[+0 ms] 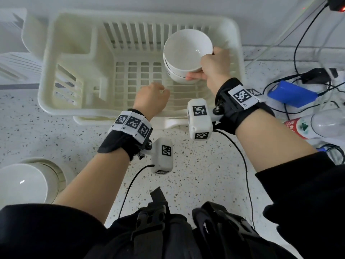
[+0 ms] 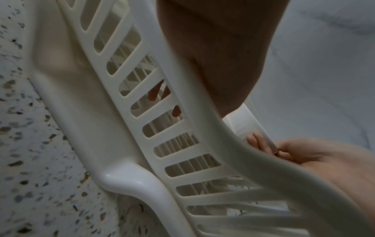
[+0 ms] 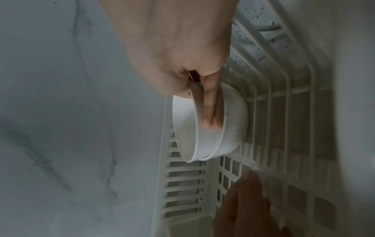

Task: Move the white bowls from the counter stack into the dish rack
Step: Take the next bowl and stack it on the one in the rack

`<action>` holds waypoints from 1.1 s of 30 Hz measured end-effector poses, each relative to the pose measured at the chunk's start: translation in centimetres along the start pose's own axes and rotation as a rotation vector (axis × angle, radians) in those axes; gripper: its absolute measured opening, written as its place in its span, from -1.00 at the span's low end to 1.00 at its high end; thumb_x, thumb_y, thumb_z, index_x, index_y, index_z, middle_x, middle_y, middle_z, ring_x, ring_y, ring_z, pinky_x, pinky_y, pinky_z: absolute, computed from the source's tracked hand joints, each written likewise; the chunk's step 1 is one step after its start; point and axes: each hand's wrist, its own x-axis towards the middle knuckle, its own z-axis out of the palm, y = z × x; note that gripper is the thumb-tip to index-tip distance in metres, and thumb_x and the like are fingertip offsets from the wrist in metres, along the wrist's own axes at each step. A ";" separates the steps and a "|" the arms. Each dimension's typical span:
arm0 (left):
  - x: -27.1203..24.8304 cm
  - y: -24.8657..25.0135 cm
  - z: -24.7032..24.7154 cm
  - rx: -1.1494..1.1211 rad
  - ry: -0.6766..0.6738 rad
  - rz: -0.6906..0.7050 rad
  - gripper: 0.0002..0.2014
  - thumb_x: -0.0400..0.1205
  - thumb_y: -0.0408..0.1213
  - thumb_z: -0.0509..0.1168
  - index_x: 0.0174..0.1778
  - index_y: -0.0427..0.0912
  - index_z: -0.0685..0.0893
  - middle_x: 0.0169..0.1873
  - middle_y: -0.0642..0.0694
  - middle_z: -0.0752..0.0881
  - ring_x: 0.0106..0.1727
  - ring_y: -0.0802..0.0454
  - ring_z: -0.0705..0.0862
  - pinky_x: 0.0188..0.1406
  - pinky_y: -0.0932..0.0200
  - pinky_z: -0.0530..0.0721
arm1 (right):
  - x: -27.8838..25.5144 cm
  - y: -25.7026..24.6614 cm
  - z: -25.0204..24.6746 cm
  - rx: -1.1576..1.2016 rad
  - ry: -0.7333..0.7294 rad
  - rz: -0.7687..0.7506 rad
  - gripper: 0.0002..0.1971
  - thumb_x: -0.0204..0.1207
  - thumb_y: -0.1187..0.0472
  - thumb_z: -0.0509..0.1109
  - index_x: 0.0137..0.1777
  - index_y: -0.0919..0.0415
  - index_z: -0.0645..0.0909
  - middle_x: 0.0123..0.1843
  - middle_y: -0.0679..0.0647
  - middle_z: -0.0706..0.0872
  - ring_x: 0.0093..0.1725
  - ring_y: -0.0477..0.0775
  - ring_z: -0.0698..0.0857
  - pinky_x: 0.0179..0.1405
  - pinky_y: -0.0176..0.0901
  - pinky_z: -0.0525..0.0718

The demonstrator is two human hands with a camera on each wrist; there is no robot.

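Note:
A cream dish rack stands at the back of the counter. My right hand grips the upper white bowl, thumb over its rim and fingers behind it. That bowl is tilted and nested in a second bowl, which leans in the rack's right slots. My left hand reaches over the front rim, and its fingers curl down inside the front wall. The counter stack of bowls sits at the lower left.
Right of the rack lie a blue box, black cables and a plastic bottle. A drain tray lip juts out under the rack's front. Speckled counter lies between me and the rack.

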 end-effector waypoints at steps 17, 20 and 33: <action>-0.1 0.2 -0.1 -0.004 0.047 -0.010 -0.59 0.68 -0.10 0.07 0.38 -0.18 0.55 0.20 -0.19 0.73 0.20 -0.14 0.67 0.11 0.08 0.58 | 1.0 0.4 -0.5 -0.465 0.095 -0.154 -0.65 0.44 0.56 0.26 -0.45 0.19 0.33 -0.39 0.06 0.45 -0.32 0.25 0.81 -0.64 -0.29 0.69; -0.1 0.2 -0.2 -0.023 0.055 -0.008 -0.59 0.69 -0.12 0.07 0.40 -0.19 0.53 0.28 -0.18 0.68 0.28 -0.14 0.63 0.20 0.07 0.56 | 1.3 0.6 -0.7 -0.418 0.076 -0.165 -0.73 0.50 0.54 0.25 0.14 0.36 0.62 0.07 0.16 0.58 -0.18 0.29 0.82 -0.28 -0.07 0.85; -0.2 0.8 -0.3 -0.052 -0.046 0.112 -0.42 0.67 -0.29 0.08 0.63 -0.14 0.10 0.48 -0.28 0.47 0.39 -0.20 0.51 0.38 -0.04 0.44 | 0.4 1.0 -1.1 -0.381 -0.007 -0.172 -0.54 0.51 0.57 0.19 0.42 0.38 0.49 0.47 0.27 0.45 -0.24 0.22 0.78 -0.01 0.03 0.83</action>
